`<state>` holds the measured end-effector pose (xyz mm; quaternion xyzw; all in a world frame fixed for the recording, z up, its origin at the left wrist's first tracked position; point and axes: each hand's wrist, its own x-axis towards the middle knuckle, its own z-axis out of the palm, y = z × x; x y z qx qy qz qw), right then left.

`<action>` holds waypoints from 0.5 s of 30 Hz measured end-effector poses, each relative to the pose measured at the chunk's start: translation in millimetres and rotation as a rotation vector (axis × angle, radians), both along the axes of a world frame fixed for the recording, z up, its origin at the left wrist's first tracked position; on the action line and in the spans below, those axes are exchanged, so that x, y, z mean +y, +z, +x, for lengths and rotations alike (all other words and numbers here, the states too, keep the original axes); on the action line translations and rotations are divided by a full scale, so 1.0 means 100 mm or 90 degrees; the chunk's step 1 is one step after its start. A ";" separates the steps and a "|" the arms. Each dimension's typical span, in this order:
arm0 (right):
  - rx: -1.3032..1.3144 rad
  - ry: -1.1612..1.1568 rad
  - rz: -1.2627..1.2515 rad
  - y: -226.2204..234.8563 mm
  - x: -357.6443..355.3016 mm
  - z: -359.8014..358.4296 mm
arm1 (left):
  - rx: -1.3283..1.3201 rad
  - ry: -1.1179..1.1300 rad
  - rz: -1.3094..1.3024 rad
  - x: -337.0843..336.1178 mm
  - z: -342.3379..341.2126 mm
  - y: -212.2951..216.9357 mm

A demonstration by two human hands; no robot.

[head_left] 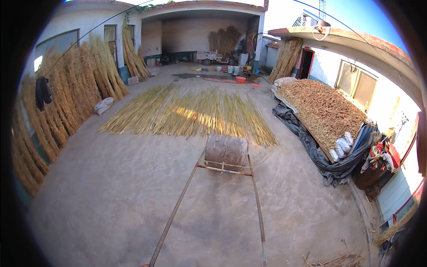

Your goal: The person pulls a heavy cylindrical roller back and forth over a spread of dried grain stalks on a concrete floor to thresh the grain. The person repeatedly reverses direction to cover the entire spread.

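Note:
A heavy stone-like cylinder roller (226, 151) lies on its side on the concrete, at the near edge of a spread layer of long straw-coloured stalks (187, 113). Two long rusty handle bars (180, 202) run from its frame back toward me, spreading apart as they come closer. Just a sliver of my left hand (145, 265) shows at the bottom edge, closed against the left bar; most of its fingers are cut off. The right bar (259, 211) leaves the picture at the bottom, and my right hand is out of view.
Stalk bundles (71, 93) lean along the left wall, near a white sack (103, 106). On the right, a broad heap of reddish-brown corn cobs (318, 100) is edged by dark sheeting (307, 144). A small cart (209, 57) and an orange basin (240, 79) stand farther back.

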<state>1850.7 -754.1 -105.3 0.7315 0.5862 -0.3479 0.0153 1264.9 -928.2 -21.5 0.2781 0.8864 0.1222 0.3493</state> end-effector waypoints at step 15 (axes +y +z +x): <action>-0.039 -0.097 -0.050 0.60 0.93 -1.25 | 0.166 -0.355 0.105 0.63 -1.47 -1.11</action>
